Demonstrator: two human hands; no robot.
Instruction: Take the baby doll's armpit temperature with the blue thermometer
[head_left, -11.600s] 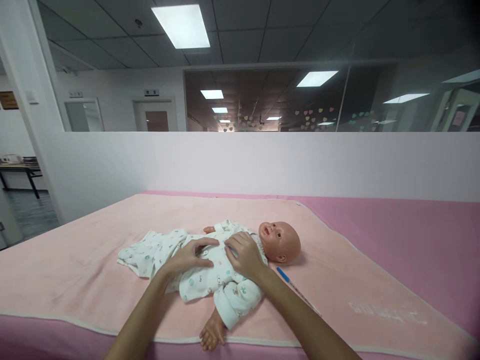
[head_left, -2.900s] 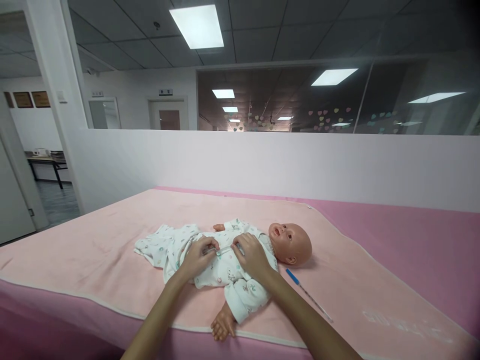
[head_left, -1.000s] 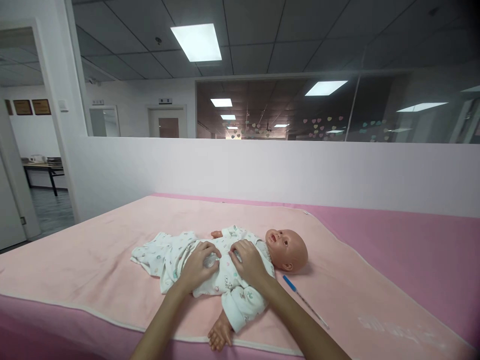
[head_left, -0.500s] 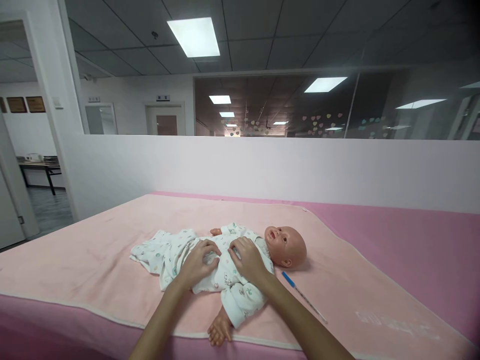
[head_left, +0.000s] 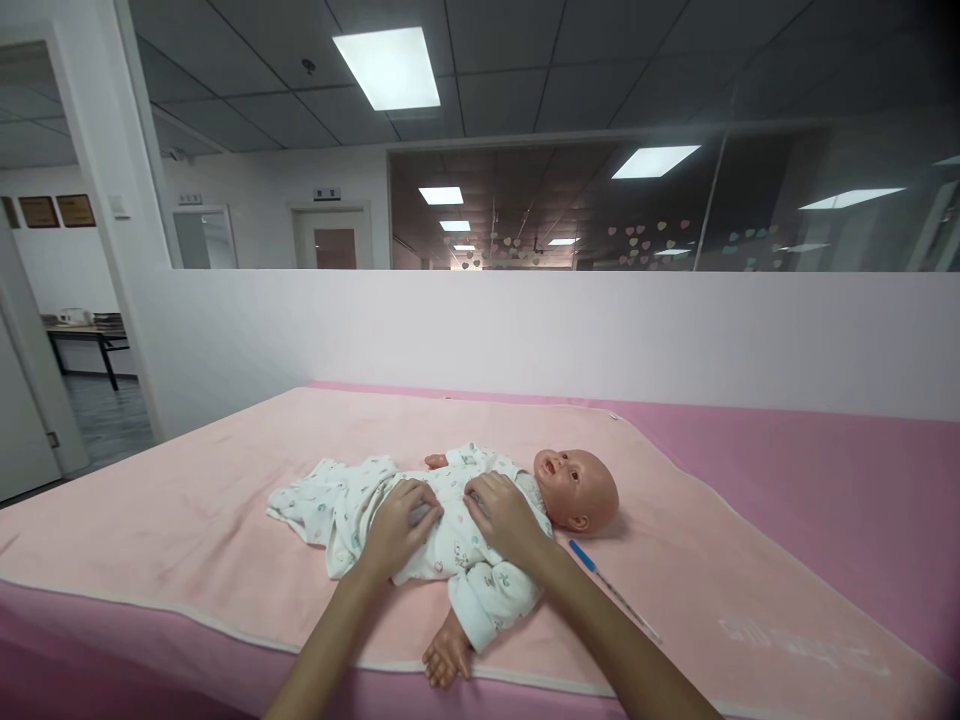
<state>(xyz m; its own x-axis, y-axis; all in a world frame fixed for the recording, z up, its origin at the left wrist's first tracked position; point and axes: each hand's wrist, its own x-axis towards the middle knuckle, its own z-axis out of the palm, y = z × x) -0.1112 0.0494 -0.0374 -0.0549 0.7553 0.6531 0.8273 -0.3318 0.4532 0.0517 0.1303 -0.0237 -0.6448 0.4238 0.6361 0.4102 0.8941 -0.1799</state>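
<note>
A baby doll (head_left: 577, 490) lies on its back, head to the right, dressed in a white printed top (head_left: 457, 545) and matching bottoms (head_left: 337, 495). At the doll's waist, the curled fingers of my left hand (head_left: 401, 525) pinch the cloth. My right hand (head_left: 506, 515) rests on the chest, thumb and fingers closed on the top's fabric. Both hands hide part of the clothing between them. One doll hand (head_left: 448, 652) sticks out of its sleeve toward the near edge. Beside the head and my right forearm lies a thin clear stick with a blue end (head_left: 583, 555), resembling a thermometer.
A peach blanket (head_left: 195, 500) covers much of the pink mattress (head_left: 825, 480). Behind it runs a low white partition (head_left: 562, 335), with windows above. An open doorway at the left shows a desk (head_left: 86, 335).
The fingers of both hands have drawn closer together on the doll's clothes. The view has shifted slightly; the doll and the thin stick lie as before.
</note>
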